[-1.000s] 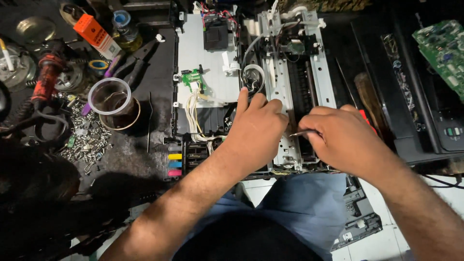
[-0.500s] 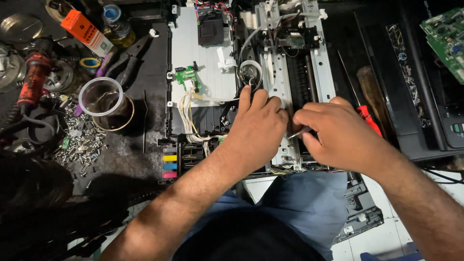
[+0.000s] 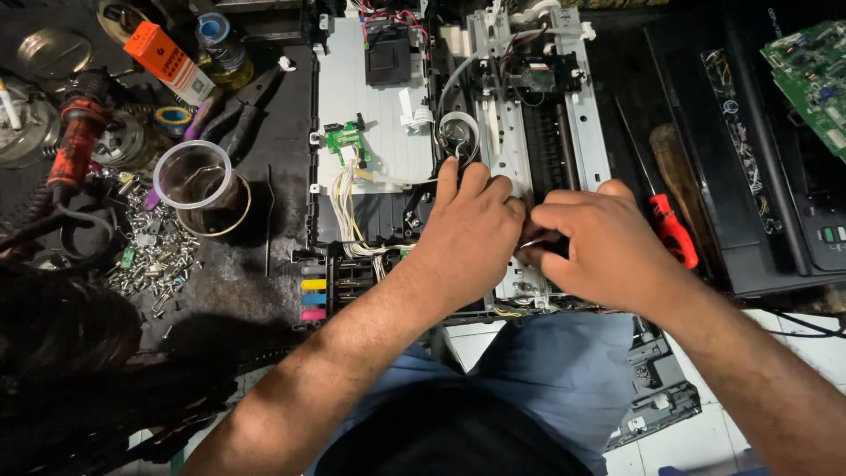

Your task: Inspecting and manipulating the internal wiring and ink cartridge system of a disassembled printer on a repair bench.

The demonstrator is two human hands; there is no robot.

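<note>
Left hand [image 3: 471,234]: pressed flat on the open printer [image 3: 529,132], holding it steady.
Right hand [image 3: 599,247]: pinching a thin metal piece [image 3: 531,241], touching the left.
Screwdriver [image 3: 670,231]: close by, on the table [image 3: 220,291].

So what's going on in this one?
A person works on an opened printer chassis. The left hand and right hand meet over its metal frame, pinching a small silvery part between them. A red-handled screwdriver lies to the right; a clear cup and loose screws lie to the left.
</note>
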